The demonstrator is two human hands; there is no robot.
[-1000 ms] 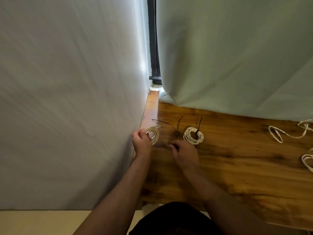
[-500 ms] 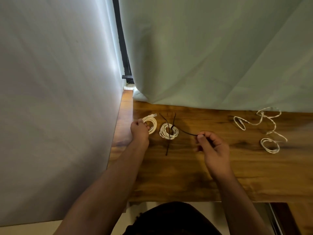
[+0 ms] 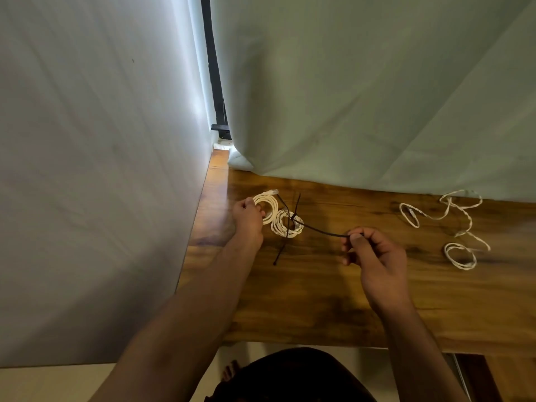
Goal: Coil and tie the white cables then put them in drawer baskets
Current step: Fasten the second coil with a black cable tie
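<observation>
My left hand (image 3: 247,217) grips a coiled white cable (image 3: 268,205) at the far left of the wooden table (image 3: 333,291). Just right of it lies a second white coil (image 3: 285,224) with a black tie fastened on it. My right hand (image 3: 369,252) pinches one end of a black zip tie (image 3: 322,231), whose other end reaches back over that second coil. Another black tie (image 3: 280,252) lies on the table under the coil. Loose white cables (image 3: 446,210) and a small loop (image 3: 461,255) lie at the right.
Grey-green cloth (image 3: 362,97) hangs behind the table, and a pale sheet (image 3: 87,169) hangs along its left edge. A dark post (image 3: 213,68) shows between them. The table's front edge runs just above my dark clothing.
My right hand has drawn a black tie to the right, away from the coils. My left hand keeps its hold on the left coil. The view has shifted right, showing more loose cables.
</observation>
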